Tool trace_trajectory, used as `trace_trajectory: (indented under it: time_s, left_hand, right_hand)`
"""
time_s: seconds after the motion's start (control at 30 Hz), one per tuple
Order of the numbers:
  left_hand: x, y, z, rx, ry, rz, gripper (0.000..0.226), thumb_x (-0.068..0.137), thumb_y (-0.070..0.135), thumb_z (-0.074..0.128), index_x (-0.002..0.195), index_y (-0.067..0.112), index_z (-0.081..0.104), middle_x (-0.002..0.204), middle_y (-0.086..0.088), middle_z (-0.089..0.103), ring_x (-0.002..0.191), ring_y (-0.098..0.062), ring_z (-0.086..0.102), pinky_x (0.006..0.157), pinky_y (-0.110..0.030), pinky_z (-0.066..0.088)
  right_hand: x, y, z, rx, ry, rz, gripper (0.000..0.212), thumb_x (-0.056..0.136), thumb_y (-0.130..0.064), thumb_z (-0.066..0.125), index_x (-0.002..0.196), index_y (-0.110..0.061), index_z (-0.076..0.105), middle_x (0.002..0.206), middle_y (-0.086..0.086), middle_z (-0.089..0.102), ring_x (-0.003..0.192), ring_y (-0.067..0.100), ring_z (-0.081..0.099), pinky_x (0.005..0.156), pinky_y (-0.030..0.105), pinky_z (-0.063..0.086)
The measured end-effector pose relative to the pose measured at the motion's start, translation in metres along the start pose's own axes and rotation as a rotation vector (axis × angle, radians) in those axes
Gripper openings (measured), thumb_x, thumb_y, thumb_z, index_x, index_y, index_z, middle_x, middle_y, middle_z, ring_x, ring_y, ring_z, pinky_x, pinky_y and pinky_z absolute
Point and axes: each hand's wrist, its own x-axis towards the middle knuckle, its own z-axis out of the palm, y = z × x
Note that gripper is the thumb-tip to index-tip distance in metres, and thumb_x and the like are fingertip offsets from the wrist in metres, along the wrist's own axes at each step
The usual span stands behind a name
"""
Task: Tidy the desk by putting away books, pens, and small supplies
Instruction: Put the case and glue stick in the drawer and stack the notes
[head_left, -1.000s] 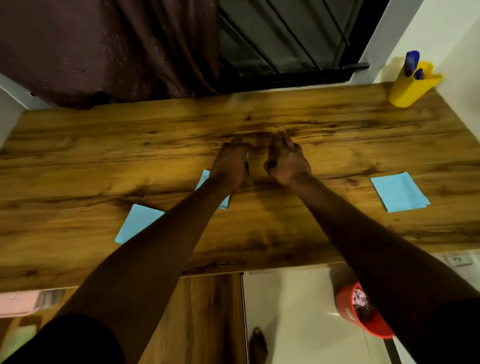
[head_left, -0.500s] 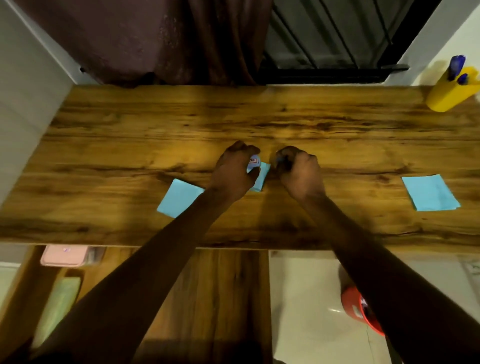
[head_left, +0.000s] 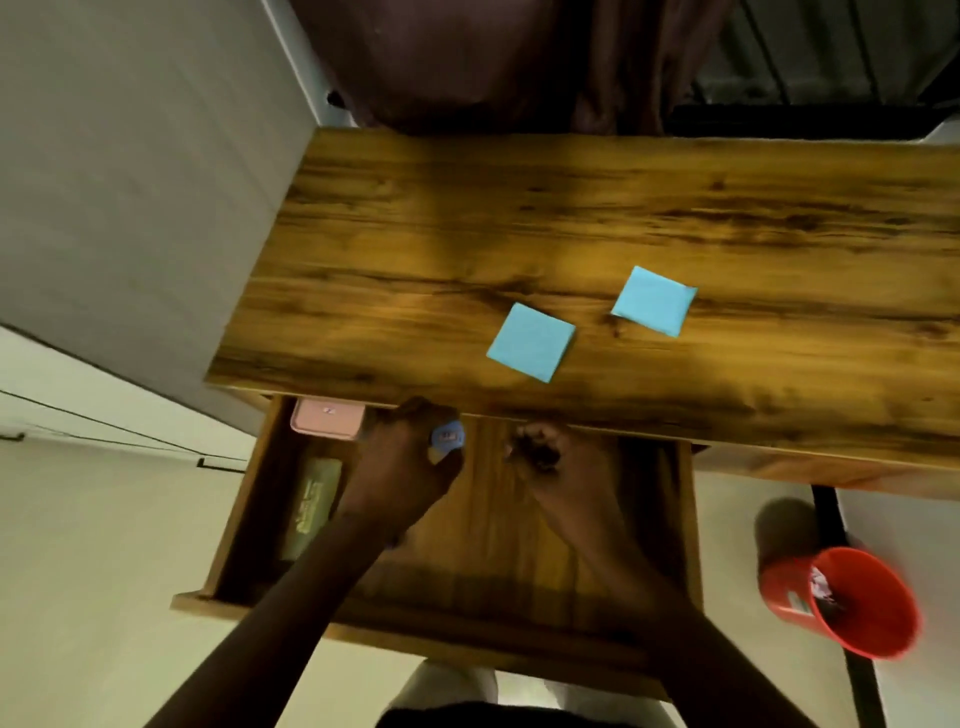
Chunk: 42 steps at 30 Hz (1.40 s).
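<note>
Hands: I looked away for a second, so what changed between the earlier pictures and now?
Both hands left the desk top and moved down over the open drawer. The left hand carries a small blue item in its grip; the right hand is closed, contents too dark to tell. Two blue notes stay on the desk.

The desk (head_left: 571, 218) is running out of the frame on the right. The left hand (head_left: 402, 467) is hiding most of a small blue thing (head_left: 447, 438), its label too blurred to read. The right hand (head_left: 550, 457) is curling around something dark that I cannot identify. The desk's front edge is covering the far part of the pink case (head_left: 328, 422).
</note>
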Motion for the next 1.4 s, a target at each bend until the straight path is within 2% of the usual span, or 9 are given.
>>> trace_trajectory:
  time_s: [0.07,0.17,0.3,0.47,0.67,0.8,1.0,1.3,1.4]
  left_hand:
    - [-0.013,-0.034,-0.005,0.013,-0.036,-0.079,0.042,0.077,0.022,0.083,0.117,0.020,0.070,0.118,0.000,0.070,0.101,-0.018,0.069,0.081,-0.027,0.054]
    - [-0.020,-0.077,-0.007,0.018,-0.066,-0.178,0.045,0.078,0.020,0.081,0.121,0.020,0.068,0.122,-0.003,0.069,0.107,-0.020,0.068,0.088,-0.034,0.057]
    - [-0.014,-0.105,-0.004,0.078,-0.140,-0.175,0.044,0.086,0.018,0.075,0.129,0.019,0.063,0.130,-0.004,0.064,0.117,-0.021,0.064,0.093,-0.031,0.054]
    - [0.006,-0.114,0.011,0.214,-0.211,-0.087,0.044,0.086,0.011,0.069,0.129,0.018,0.064,0.132,-0.005,0.063,0.117,-0.028,0.062,0.088,-0.033,0.051]
    - [0.020,-0.121,0.024,0.409,-0.321,0.017,0.028,0.094,0.010,0.053,0.116,0.017,0.068,0.117,-0.012,0.068,0.101,-0.033,0.069,0.076,-0.038,0.053]
    - [0.021,-0.133,0.031,0.444,-0.352,0.025,0.029,0.094,0.007,0.053,0.118,0.015,0.067,0.119,-0.011,0.065,0.102,-0.032,0.068,0.078,-0.038,0.054]
    - [0.021,-0.146,0.036,0.443,-0.392,0.002,0.028,0.096,0.009,0.051,0.117,0.016,0.067,0.117,-0.009,0.069,0.107,-0.029,0.067,0.085,-0.037,0.053]
    - [0.013,-0.142,0.028,0.417,-0.380,0.036,0.038,0.097,0.007,0.051,0.130,0.019,0.063,0.125,-0.009,0.067,0.106,-0.029,0.069,0.082,-0.035,0.056]
    - [0.004,-0.136,0.019,0.367,-0.339,0.070,0.048,0.097,0.007,0.052,0.143,0.020,0.051,0.133,-0.009,0.062,0.110,-0.031,0.067,0.082,-0.036,0.055]
  right_hand:
    - [-0.007,0.001,0.030,0.052,-0.043,0.089,0.014,0.088,-0.034,0.079,0.100,-0.028,0.076,0.090,-0.016,0.076,0.084,-0.004,0.071,0.074,0.013,0.055]
    - [-0.006,0.003,0.069,0.160,-0.103,0.205,0.016,0.089,-0.020,0.079,0.103,-0.015,0.075,0.089,-0.004,0.077,0.080,0.012,0.075,0.071,0.026,0.063]
    - [0.014,0.002,0.116,0.122,-0.200,0.312,0.019,0.093,-0.008,0.071,0.108,-0.014,0.061,0.102,0.001,0.067,0.083,0.010,0.066,0.067,0.017,0.056]
    - [0.048,0.015,0.157,-0.134,-0.157,0.326,0.036,0.089,-0.013,0.073,0.124,-0.007,0.067,0.126,0.014,0.068,0.119,0.033,0.062,0.098,0.041,0.052]
    - [0.067,0.017,0.182,-0.266,-0.117,0.376,0.052,0.093,-0.031,0.073,0.136,-0.005,0.062,0.142,0.019,0.060,0.133,0.037,0.055,0.113,0.041,0.039]
    - [0.064,0.015,0.185,-0.320,-0.146,0.412,0.049,0.098,-0.023,0.063,0.143,-0.006,0.053,0.146,0.018,0.054,0.136,0.035,0.050,0.114,0.040,0.037]
    - [0.060,0.016,0.184,-0.395,-0.157,0.369,0.050,0.103,-0.020,0.056,0.150,-0.006,0.044,0.159,0.015,0.040,0.149,0.029,0.034,0.119,0.029,0.017]
    - [0.051,0.002,0.176,-0.369,-0.153,0.361,0.048,0.098,-0.019,0.061,0.144,-0.007,0.050,0.152,0.014,0.047,0.141,0.031,0.044,0.115,0.034,0.030]
    - [0.042,0.002,0.168,-0.316,-0.098,0.354,0.045,0.094,-0.023,0.067,0.137,-0.012,0.058,0.142,0.011,0.057,0.131,0.030,0.054,0.108,0.040,0.044]
